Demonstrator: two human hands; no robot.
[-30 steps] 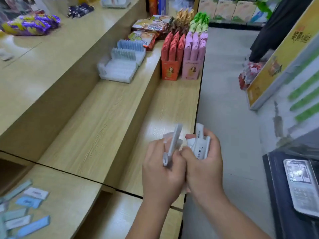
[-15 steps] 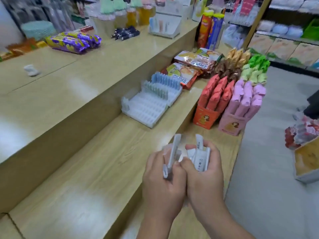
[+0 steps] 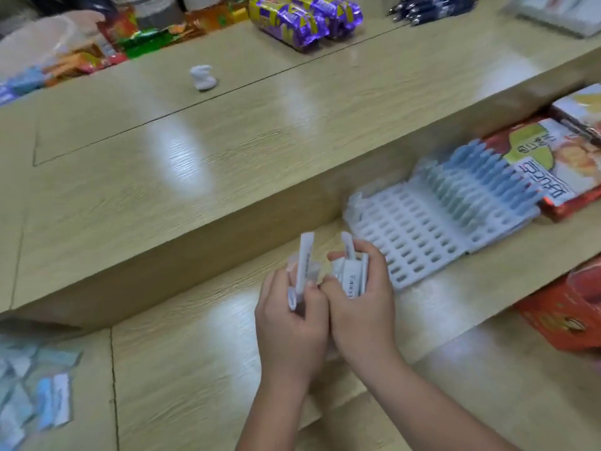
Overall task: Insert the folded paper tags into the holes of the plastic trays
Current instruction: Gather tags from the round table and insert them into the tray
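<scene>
The loose tags (image 3: 53, 400) at lower left are blurred (and cut by the edge), their print unreadable.

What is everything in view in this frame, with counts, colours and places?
plastic trays: two, white, middle shelf, right.
standing tags: many, blue, in far tray.
loose tags: several, blue and white, lower left.
snack packs: several, purple, upper counter.
small object: one, white, upper counter.
pens: several, dark, top right.
snack packet: one, red-yellow, beside trays.
box: one, orange, lower right.
left grip: one, holds white tag.
right grip: one, holds white tag bundle.
</scene>
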